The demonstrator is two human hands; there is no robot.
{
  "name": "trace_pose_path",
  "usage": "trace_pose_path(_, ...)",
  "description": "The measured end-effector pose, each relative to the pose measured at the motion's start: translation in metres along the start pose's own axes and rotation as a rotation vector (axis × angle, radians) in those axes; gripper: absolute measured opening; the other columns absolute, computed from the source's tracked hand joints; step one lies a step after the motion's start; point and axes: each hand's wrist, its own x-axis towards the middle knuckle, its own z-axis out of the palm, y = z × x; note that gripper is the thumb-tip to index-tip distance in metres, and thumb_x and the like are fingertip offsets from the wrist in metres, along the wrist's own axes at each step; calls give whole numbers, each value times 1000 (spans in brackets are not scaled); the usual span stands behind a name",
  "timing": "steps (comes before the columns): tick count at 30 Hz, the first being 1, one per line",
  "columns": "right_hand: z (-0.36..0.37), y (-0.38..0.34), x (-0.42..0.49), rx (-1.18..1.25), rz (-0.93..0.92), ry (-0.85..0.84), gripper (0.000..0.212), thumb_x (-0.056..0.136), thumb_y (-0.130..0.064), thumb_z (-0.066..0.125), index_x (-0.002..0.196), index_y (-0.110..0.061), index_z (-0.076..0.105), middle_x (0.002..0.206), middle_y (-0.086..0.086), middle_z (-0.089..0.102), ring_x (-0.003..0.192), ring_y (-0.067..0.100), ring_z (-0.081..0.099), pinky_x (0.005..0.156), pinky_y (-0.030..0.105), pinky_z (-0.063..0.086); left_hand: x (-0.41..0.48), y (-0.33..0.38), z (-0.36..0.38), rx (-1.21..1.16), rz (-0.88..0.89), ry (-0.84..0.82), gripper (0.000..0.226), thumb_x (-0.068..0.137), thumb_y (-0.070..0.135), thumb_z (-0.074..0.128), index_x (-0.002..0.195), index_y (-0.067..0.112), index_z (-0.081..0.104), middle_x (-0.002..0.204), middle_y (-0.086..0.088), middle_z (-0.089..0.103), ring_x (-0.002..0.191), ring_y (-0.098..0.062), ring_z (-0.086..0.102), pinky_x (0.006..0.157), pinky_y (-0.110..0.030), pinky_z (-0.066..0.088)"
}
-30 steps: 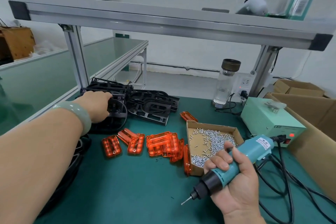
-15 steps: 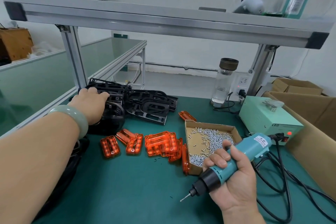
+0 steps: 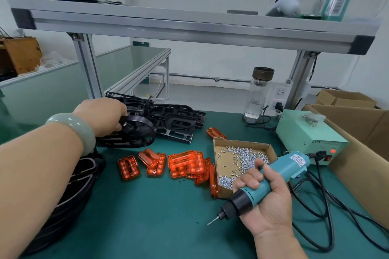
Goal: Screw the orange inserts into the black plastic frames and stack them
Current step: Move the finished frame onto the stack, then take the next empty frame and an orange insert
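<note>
My left hand grips a black plastic frame at the front of a pile of black frames at the back of the green mat. Several orange inserts lie scattered mid-table, one insert apart at the left. My right hand holds a teal electric screwdriver, its bit pointing down-left above the mat. An open cardboard box of small silver screws sits just behind that hand.
A pale green power supply stands at the right with black cables trailing forward. A glass bottle stands at the back. Cardboard boxes line the right edge. More black frames lie under my left forearm. An aluminium shelf runs overhead.
My left hand has closed on a black frame and drawn it forward out of the pile. My right hand with the screwdriver has stayed about where it was.
</note>
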Motion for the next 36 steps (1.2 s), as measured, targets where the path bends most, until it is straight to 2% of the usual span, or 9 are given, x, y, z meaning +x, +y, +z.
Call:
trace_pose_path(6, -1, -4, 1, 9, -10, -12, 8, 78, -18, 54, 86, -19, 56, 56, -8, 43, 40, 5, 43, 47, 20, 44, -11, 23, -22, -111, 102, 145, 37, 85, 31, 65, 121, 26, 56, 106, -1, 66, 94, -24, 60, 78, -34, 48)
trace_pose_path(11, -3, -9, 1, 40, -9, -58, 8, 77, -20, 56, 85, -20, 56, 57, -10, 43, 41, 4, 43, 47, 19, 45, -33, 49, -41, -184, 191, 226, 36, 85, 32, 66, 120, 25, 57, 107, -2, 67, 95, -24, 59, 75, -30, 43)
trace_pose_path(13, -3, -12, 0, 68, -13, -106, 22, 67, -19, 72, 84, -19, 57, 58, -10, 43, 42, 3, 44, 49, 19, 45, -45, 61, -44, -220, 227, 243, 34, 85, 32, 64, 119, 26, 57, 104, -1, 67, 90, -22, 58, 73, -28, 41)
trace_pose_path(16, -3, -20, -1, 129, -24, -171, 55, 38, -14, 92, 82, -19, 59, 59, -11, 44, 44, 2, 45, 50, 20, 46, -65, 75, -43, -252, 270, 281, 32, 85, 31, 63, 117, 29, 57, 102, 1, 66, 91, -21, 58, 74, -27, 41)
trace_pose_path(21, -4, -26, -3, 175, -21, -223, 62, 37, -13, 93, 86, -20, 56, 59, -13, 43, 44, 0, 45, 50, 18, 45, -102, 94, -30, -379, 343, 255, 22, 83, 30, 59, 104, 35, 58, 93, 8, 53, 92, -18, 57, 82, -35, 47)
trace_pose_path(25, -4, -26, -4, 171, -16, -232, 61, 38, -13, 93, 86, -20, 56, 58, -13, 45, 44, 0, 46, 50, 19, 45, -133, 105, -10, -455, 358, 266, 28, 82, 27, 55, 107, 40, 54, 93, 9, 46, 91, -17, 57, 80, -37, 48)
trace_pose_path(28, -5, -27, -5, 179, -3, -254, 60, 39, -13, 93, 87, -19, 57, 59, -12, 46, 45, 0, 46, 51, 18, 46, -153, 108, 4, -492, 354, 319, 32, 79, 26, 57, 107, 40, 53, 98, 11, 49, 85, -16, 58, 73, -36, 50)
trace_pose_path(32, -6, -28, -6, 204, 17, -287, 58, 42, -11, 92, 88, -19, 57, 59, -12, 46, 45, 0, 46, 52, 18, 45, -172, 114, 18, -466, 412, 354, 41, 59, 18, 79, 90, 37, 62, 81, 12, 54, 60, -14, 58, 44, -30, 49)
trace_pose_path(36, -6, -28, -6, 188, 17, -305, 56, 44, -13, 91, 88, -19, 56, 58, -11, 46, 45, 0, 46, 53, 17, 45, -181, 124, 39, -400, 452, 424, 47, 40, 10, 86, 80, 27, 69, 73, 5, 56, 53, -16, 54, 38, -24, 41)
